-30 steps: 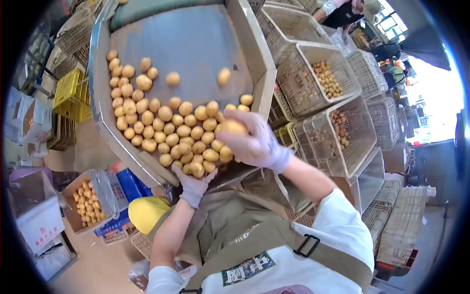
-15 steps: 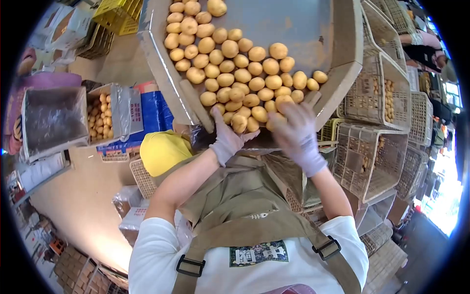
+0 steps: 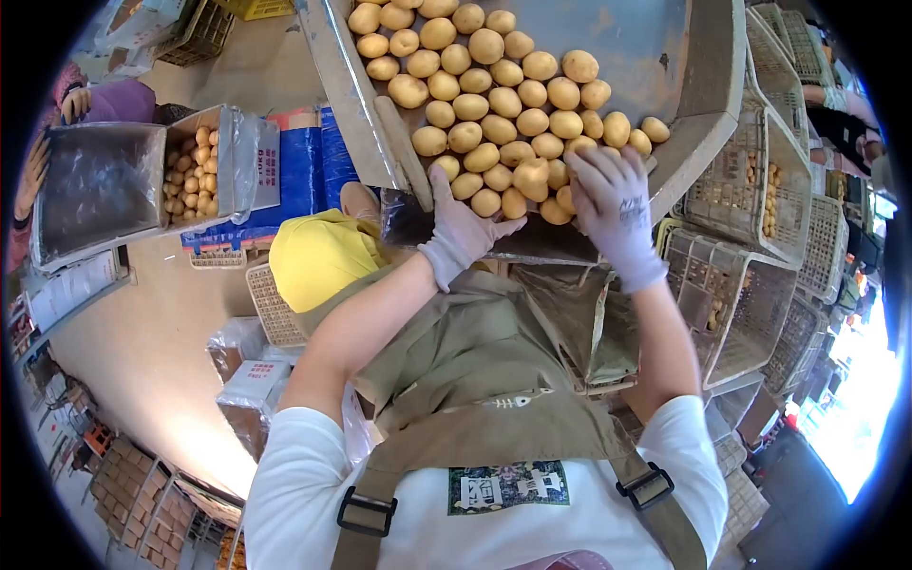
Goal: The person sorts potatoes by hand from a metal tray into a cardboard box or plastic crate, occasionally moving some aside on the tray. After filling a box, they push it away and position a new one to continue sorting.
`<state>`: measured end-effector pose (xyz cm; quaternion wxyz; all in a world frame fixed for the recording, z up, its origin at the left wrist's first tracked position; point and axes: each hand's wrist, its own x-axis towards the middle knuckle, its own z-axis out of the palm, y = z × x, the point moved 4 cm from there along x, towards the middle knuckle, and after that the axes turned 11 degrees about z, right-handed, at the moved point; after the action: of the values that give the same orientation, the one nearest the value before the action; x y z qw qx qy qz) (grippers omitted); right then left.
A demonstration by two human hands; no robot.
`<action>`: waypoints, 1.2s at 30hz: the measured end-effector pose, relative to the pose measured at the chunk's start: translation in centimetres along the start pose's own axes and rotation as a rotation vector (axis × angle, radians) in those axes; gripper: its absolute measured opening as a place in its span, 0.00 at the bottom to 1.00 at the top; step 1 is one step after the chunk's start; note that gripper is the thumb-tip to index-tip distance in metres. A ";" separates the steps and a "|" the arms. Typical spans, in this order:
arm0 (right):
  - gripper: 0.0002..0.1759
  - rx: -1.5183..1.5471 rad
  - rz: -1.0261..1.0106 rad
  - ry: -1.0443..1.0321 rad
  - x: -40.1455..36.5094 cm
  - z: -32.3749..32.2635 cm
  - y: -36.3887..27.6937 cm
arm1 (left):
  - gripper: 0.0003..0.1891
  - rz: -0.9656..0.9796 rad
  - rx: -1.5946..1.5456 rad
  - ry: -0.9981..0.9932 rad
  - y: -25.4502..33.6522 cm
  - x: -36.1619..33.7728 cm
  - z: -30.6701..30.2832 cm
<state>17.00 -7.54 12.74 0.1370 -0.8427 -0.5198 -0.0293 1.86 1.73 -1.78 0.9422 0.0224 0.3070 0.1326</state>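
Note:
Many round yellow potatoes [image 3: 499, 128] lie in a metal tray [image 3: 627, 47] with raised, tape-covered sides. My left hand [image 3: 463, 231], in a pale glove, is at the tray's near edge beside the lowest potatoes. Its thumb points up and its fingers stretch to the right, with nothing held. My right hand [image 3: 616, 204], gloved too, rests over the potatoes at the near right corner, its fingers apart and bent down among them. No potato shows in its grasp, though the fingertips are partly hidden. Below the edge hangs a brown plastic-lined opening [image 3: 584, 318].
Stacked plastic crates [image 3: 727, 294], some with potatoes, stand on the right. At the left, a lined box of potatoes [image 3: 223, 180] stands beside a co-worker's hands [image 3: 33, 171]. A yellow cloth-like thing [image 3: 318, 261] is by my left forearm. Wrapped cartons [image 3: 252, 385] stand on the floor.
The view has shifted, so the tray appears higher and farther right. My right hand has drawn slightly right and is less blurred. Some potatoes near the edge are gone. A co-worker's hands appear at left.

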 end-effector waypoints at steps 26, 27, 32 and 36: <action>0.29 -0.109 0.757 0.007 -22.8 -2.6 4.5 | 0.50 0.051 0.017 0.059 -0.3 0.1 0.9; 0.28 -0.033 0.652 0.092 -18.6 -3.5 2.8 | 0.50 0.051 0.013 0.033 -0.6 -0.1 0.7; 0.26 -0.031 0.036 -0.103 -4.2 -0.7 -2.9 | 0.52 0.026 -0.061 -0.005 -0.8 0.4 0.3; 0.30 -0.260 0.033 -0.180 0.3 2.5 1.3 | 0.51 0.044 -0.031 0.034 -0.6 0.3 0.1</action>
<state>18.09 -7.17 10.11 -0.0201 -0.8611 -0.5078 -0.0183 2.30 1.18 -1.89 0.9339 0.0122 0.3205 0.1582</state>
